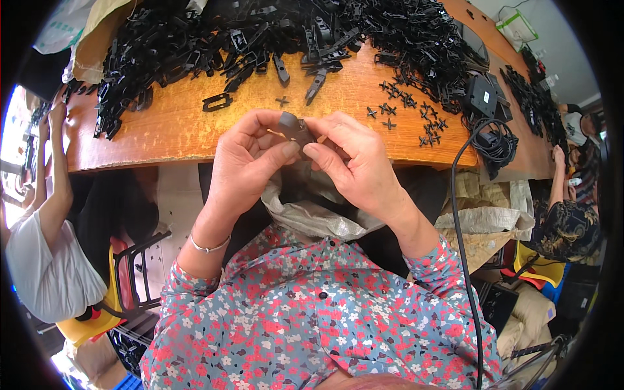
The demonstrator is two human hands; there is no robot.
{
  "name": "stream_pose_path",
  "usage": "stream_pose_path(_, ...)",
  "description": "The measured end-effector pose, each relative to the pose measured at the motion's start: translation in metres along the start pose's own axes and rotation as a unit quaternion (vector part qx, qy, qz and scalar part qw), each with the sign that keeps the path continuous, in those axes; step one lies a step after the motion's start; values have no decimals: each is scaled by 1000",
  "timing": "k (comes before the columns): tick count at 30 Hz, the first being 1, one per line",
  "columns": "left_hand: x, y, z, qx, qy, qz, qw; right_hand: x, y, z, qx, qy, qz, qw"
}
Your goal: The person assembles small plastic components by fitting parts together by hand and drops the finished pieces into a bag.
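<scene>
Between my two hands, just over the table's near edge, is a small dark grey plastic part (296, 129) with a rounded end. My left hand (250, 153) pinches it from the left, thumb and forefinger closed on it. From the other side my right hand (354, 159) grips it with thumb and fingers. Its lower side is partly hidden by my fingertips. On the table beyond lie a flat black frame-shaped part (217, 102), a single black cross-shaped piece (282, 101) and a long dark clip-like part (316, 86).
A large heap of black plastic parts (188, 45) covers the far side of the wooden table (175, 123). Black cross-shaped pieces (429, 123) lie scattered at the right. There, a black box (482, 96) and coiled cable (494, 140) sit. Other people work on both sides. A pale sack (312, 218) hangs below.
</scene>
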State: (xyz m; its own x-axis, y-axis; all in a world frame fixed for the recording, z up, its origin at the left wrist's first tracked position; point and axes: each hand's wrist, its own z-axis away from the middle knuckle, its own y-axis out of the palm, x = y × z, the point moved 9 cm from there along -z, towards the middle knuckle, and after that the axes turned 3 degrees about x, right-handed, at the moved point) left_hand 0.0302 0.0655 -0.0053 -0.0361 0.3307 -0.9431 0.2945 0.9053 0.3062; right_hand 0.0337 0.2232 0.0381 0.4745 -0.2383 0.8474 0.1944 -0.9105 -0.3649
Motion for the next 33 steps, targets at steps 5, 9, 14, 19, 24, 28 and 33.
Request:
stream_pose_path(5, -1, 3, 1, -27, 0, -10, 1000, 0, -3, -2, -3, -17, 17, 1000)
stream_pose_path(9, -3, 11, 1, -49, 43, 3, 998, 6, -6, -4, -50, -51, 110, 991)
stream_pose_path(14, 1, 15, 2, -66, 55, -2, 996, 11, 0, -3, -61, -47, 176, 981)
stream_pose_path(19, 4, 13, 0, -69, 50, 0, 996, 0, 2, -1, -86, -27, 122, 989)
stream_pose_path(24, 0, 10, 0, -55, 57, -56, 995, -6, 6, -2, -61, 6, 101, 993)
stream_pose_path(28, 0, 13, -1, -54, 55, -29, 997, -12, 9, -2, -52, -19, 74, 996)
stream_pose_path(33, 1, 22, -1, -60, 66, 52, 995, -17, 9, -3, -29, 22, 62, 997)
